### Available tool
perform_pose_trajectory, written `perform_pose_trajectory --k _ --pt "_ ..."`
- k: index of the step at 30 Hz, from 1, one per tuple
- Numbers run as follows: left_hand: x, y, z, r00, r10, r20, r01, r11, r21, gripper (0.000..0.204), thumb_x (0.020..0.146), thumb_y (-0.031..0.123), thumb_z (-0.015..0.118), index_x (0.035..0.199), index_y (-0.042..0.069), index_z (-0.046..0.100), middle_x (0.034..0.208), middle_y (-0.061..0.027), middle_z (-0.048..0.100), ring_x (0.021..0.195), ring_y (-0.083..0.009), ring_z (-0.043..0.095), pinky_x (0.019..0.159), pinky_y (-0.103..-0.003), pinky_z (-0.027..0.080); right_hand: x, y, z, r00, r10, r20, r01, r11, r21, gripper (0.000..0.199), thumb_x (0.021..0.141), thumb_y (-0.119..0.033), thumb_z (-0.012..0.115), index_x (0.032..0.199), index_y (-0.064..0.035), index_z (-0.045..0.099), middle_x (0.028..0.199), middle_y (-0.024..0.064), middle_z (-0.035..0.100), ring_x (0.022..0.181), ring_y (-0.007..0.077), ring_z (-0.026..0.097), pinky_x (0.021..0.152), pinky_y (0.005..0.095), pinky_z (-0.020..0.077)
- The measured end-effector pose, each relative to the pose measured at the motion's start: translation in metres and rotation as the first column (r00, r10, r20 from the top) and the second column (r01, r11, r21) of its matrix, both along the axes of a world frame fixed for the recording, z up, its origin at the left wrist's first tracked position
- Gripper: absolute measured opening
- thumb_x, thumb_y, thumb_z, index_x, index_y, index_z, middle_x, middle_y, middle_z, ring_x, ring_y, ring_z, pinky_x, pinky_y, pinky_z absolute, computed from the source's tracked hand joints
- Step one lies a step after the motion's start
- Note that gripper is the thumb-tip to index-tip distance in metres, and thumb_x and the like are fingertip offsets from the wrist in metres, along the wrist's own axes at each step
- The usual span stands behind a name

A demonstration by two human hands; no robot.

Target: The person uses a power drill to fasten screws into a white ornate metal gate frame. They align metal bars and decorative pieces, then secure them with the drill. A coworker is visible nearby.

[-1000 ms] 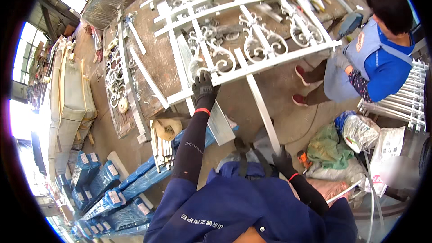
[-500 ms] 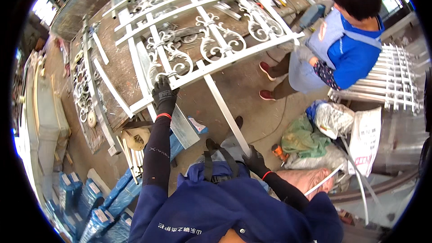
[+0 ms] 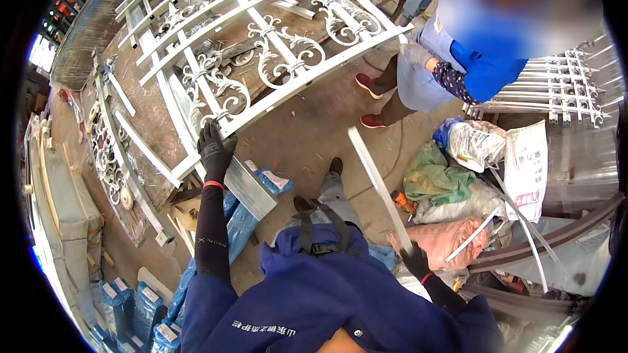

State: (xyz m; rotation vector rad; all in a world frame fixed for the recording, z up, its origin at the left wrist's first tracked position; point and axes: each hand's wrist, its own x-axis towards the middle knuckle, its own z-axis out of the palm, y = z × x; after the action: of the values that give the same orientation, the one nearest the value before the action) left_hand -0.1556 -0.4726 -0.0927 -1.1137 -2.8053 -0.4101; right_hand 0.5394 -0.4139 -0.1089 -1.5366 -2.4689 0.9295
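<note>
A white metal fence panel [image 3: 288, 86] with scrollwork lies tilted across the workbench. My left hand [image 3: 216, 153], in a black glove, is closed round the near corner of its lower rail. My right hand [image 3: 415, 260], gloved in black too, grips the lower end of a long white metal bar [image 3: 381, 189]. That bar slants up and left, apart from the panel. At the panel's right end stands a co-worker in blue with a gloved hand [image 3: 415, 57] by the rail's end. A blue-grey power tool [image 3: 420, 0] is close to the co-worker's other hand, partly hidden.
A wide grey metal profile [image 3: 250, 191] sticks out beneath my left hand. Sacks [image 3: 451, 238] and an orange drill [image 3: 403, 202] lie on the floor at right, near stacked white fence pieces [image 3: 536, 88]. Blue-wrapped bundles [image 3: 150, 307] stand at lower left.
My right hand has swung the bar away from the panel, to the right. My left hand keeps its hold on the rail. The view has shifted, and the co-worker leans further over.
</note>
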Motion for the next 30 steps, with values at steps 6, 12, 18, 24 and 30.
perform_pose_trajectory --k 6,12,18,24,30 --pt "0.021 0.041 0.011 0.991 -0.063 -0.122 0.09 0.968 0.235 0.078 0.067 0.028 0.074 0.131 -0.001 0.04 0.132 -0.0235 0.044 0.126 -0.039 0.038 0.106 -0.048 0.029 -0.135 0.091 0.037 0.997 -0.053 0.049 0.045 0.987 0.157 0.058 0.085 -0.039 0.061 0.13 -0.0075 0.043 0.112 0.0263 0.058 0.1 0.0449 0.057 0.082 0.0511 0.0463" --pt "0.103 0.187 0.021 0.894 -0.445 -0.053 0.432 0.825 0.365 0.067 0.074 0.032 0.068 0.131 0.009 0.042 0.135 -0.0187 0.042 0.129 -0.0397 0.035 0.103 -0.053 0.031 -0.165 0.152 0.094 0.986 -0.034 0.162 0.041 0.998 -0.04 0.056 0.086 -0.043 0.058 0.127 -0.008 0.045 0.104 0.0248 0.061 0.093 0.0423 0.06 0.078 0.0513 0.0466" --pt "0.135 0.235 0.019 0.81 -0.553 0.197 0.47 0.811 0.348 0.057 0.083 0.036 0.062 0.132 0.012 0.045 0.134 -0.0167 0.045 0.127 -0.0377 0.038 0.101 -0.053 0.034 -0.133 0.168 0.114 0.996 0.044 0.074 -0.045 0.999 0.013 0.05 0.084 -0.036 0.064 0.12 -0.0039 0.051 0.1 0.0238 0.063 0.095 0.0412 0.061 0.078 0.047 0.0488" --pt "0.147 0.159 0.015 0.868 -0.367 0.334 0.216 0.885 0.412 0.046 0.084 0.033 0.063 0.122 0.009 0.054 0.125 -0.0173 0.054 0.12 -0.0348 0.047 0.098 -0.047 0.038 -0.133 0.19 0.11 0.98 0.181 -0.087 -0.185 0.982 -0.041 0.04 0.081 -0.024 0.067 0.113 -0.0015 0.055 0.096 0.0219 0.064 0.088 0.0396 0.062 0.076 0.0444 0.0491" --pt "0.101 -0.002 0.019 0.865 0.471 -0.171 -0.373 0.833 0.409 0.049 0.084 0.02 0.06 0.124 -0.002 0.045 0.119 -0.0219 0.052 0.111 -0.0391 0.049 0.096 -0.048 0.037 -0.278 0.227 0.078 0.887 0.31 -0.341 -0.402 0.882 -0.245 0.049 0.082 -0.016 0.058 0.126 0.0026 0.044 0.109 0.0227 0.058 0.102 0.0367 0.058 0.087 0.0423 0.0449"
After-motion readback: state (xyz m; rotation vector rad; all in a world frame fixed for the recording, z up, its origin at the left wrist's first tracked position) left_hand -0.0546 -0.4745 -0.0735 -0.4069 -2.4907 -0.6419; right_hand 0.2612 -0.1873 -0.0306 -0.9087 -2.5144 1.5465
